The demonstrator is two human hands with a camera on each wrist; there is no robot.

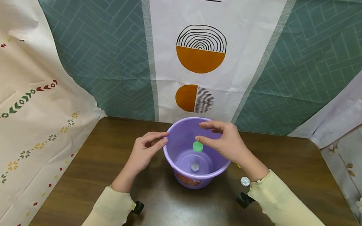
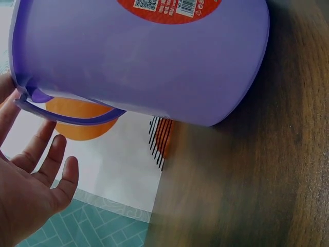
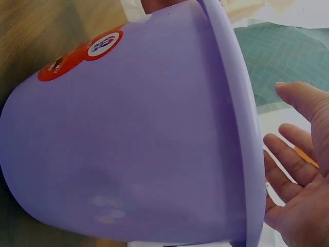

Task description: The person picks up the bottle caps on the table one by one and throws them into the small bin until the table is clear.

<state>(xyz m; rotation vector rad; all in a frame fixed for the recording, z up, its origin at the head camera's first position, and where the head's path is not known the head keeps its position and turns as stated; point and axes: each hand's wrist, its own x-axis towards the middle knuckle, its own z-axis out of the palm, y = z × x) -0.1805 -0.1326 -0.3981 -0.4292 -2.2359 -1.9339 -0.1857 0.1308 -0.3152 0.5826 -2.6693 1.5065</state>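
Note:
A purple bucket [image 1: 182,171] stands upright on the table, its mouth facing up. My left hand [image 1: 144,151] pinches the bucket's left rim between thumb and fingers; in the left wrist view its other fingers are spread near the purple handle [image 2: 77,121]. Over the bucket's right side is my right hand [image 1: 227,141], thumb and fingers apart with nothing between them. A green bottle cap [image 1: 197,146] shows just below that thumb, apart from it; I cannot tell whether it is in the air. At the bucket's bottom lies a whitish cap [image 1: 194,166].
To the right of the bucket, a white cap [image 1: 245,181] lies on the brown wooden table [image 1: 164,213]. A small yellow thing [image 1: 239,166] is mostly hidden behind the right wrist. Patterned cloths [image 1: 108,48] hang behind the table and at both sides.

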